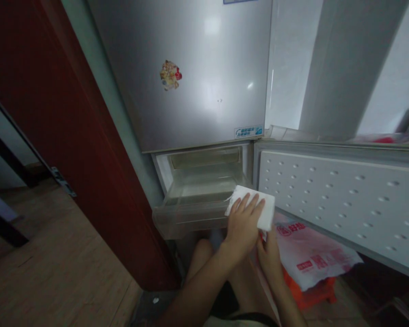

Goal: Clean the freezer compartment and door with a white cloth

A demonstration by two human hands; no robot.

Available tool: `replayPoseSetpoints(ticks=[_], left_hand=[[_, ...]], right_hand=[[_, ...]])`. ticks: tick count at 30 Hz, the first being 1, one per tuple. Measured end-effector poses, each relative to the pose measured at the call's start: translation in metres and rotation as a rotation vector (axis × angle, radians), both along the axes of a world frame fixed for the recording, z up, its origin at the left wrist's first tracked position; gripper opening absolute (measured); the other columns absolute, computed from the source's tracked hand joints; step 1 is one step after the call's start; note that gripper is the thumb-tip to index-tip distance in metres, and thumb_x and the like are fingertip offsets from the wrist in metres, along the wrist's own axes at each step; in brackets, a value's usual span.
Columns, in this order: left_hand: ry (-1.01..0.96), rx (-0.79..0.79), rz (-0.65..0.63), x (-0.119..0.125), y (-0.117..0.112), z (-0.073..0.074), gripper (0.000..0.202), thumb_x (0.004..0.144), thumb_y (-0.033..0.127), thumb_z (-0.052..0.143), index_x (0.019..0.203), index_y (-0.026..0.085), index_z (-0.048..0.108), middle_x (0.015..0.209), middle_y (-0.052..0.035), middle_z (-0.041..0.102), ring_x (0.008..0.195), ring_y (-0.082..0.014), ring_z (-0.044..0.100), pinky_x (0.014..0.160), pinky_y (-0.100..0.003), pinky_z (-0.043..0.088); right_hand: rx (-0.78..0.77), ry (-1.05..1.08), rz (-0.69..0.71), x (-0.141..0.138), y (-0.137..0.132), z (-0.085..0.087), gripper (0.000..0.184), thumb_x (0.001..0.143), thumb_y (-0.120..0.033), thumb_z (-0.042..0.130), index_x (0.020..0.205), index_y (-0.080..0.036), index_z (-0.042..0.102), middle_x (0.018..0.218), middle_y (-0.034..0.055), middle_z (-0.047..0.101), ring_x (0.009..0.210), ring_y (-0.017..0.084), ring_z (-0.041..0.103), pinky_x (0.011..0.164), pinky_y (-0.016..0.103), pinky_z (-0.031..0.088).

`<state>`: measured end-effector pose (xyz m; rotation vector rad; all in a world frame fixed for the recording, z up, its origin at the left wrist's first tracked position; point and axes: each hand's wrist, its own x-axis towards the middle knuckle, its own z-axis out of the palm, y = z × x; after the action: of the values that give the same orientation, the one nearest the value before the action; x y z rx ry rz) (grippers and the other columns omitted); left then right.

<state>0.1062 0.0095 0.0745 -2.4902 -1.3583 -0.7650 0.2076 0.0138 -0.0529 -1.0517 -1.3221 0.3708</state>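
Note:
A folded white paper towel [267, 212] with a frayed left edge is held in front of the drawer. My left hand [243, 222] lies over it from the left, fingers spread across its upper face. Just below its lower right corner, my right hand [270, 254] grips it from underneath; part of those fingers is hidden behind it. A little red shows beside the right thumb, too small to name. Behind my hands, a clear plastic drawer [191, 217] is pulled out of the refrigerator's lower compartment [160, 170].
The lower refrigerator door [341, 200] stands open to the right. Above is the closed silver upper door [197, 104] with a sticker [170, 75]. A printed plastic bag [313, 254] lies on an orange stool [310, 295]. At left is a red-brown door frame [98, 181].

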Motion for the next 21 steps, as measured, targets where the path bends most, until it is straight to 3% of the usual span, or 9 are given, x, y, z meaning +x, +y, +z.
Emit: replayPoseSetpoints(ticks=[3,6,12,15,18,21], left_hand=[[-0.028,-0.041,0.069,-0.033,-0.014,0.0,0.054,0.096,0.009,0.036,0.148,0.022,0.045,0.159,0.0001,0.038,0.148,-0.0213,0.031,0.122,-0.045,0.026],[-0.079,-0.065,0.165,-0.07,-0.024,-0.001,0.067,0.085,-0.002,0.033,0.147,0.019,0.047,0.157,-0.0009,0.041,0.148,-0.02,0.031,0.123,-0.046,0.025],[-0.224,0.045,0.369,-0.159,-0.038,-0.014,0.079,0.068,-0.007,0.032,0.14,0.017,0.053,0.15,-0.0038,0.051,0.144,-0.0186,0.039,0.122,-0.048,0.026],[-0.297,0.142,0.456,-0.201,-0.045,-0.022,0.078,0.067,-0.006,0.034,0.138,0.016,0.054,0.148,-0.0062,0.054,0.144,-0.0193,0.039,0.123,-0.048,0.024],[-0.347,0.176,0.514,-0.227,-0.049,-0.027,0.075,0.07,-0.004,0.034,0.141,0.013,0.051,0.149,-0.0104,0.052,0.145,-0.021,0.037,0.123,-0.049,0.023],[-0.366,0.19,0.529,-0.23,-0.047,-0.031,0.076,0.074,-0.005,0.034,0.146,0.015,0.045,0.153,-0.0115,0.047,0.148,-0.0218,0.032,0.123,-0.051,0.02]], right_hand=[[-0.031,-0.005,-0.004,-0.001,-0.002,0.005,0.067,0.096,-0.041,0.045,0.156,-0.022,0.022,0.163,0.0088,0.023,0.151,0.024,0.02,0.123,0.051,0.015],[-0.028,-0.036,-0.032,-0.001,-0.003,0.007,0.067,0.097,-0.043,0.043,0.157,-0.022,0.019,0.163,0.0084,0.023,0.151,0.023,0.019,0.123,0.051,0.014],[-0.016,-0.072,-0.059,0.0,-0.002,0.004,0.068,0.097,-0.044,0.044,0.157,-0.022,0.02,0.163,0.0089,0.023,0.151,0.023,0.02,0.123,0.052,0.016],[-0.014,-0.088,-0.059,0.002,-0.001,0.002,0.067,0.098,-0.044,0.043,0.157,-0.022,0.019,0.163,0.0082,0.022,0.151,0.022,0.019,0.123,0.051,0.015],[-0.017,-0.085,-0.055,0.003,-0.001,0.003,0.067,0.098,-0.044,0.042,0.157,-0.022,0.019,0.163,0.0081,0.023,0.151,0.022,0.019,0.123,0.051,0.015],[-0.01,-0.088,-0.048,0.002,-0.001,0.004,0.067,0.098,-0.044,0.042,0.157,-0.021,0.019,0.163,0.0082,0.022,0.151,0.022,0.019,0.124,0.051,0.015]])
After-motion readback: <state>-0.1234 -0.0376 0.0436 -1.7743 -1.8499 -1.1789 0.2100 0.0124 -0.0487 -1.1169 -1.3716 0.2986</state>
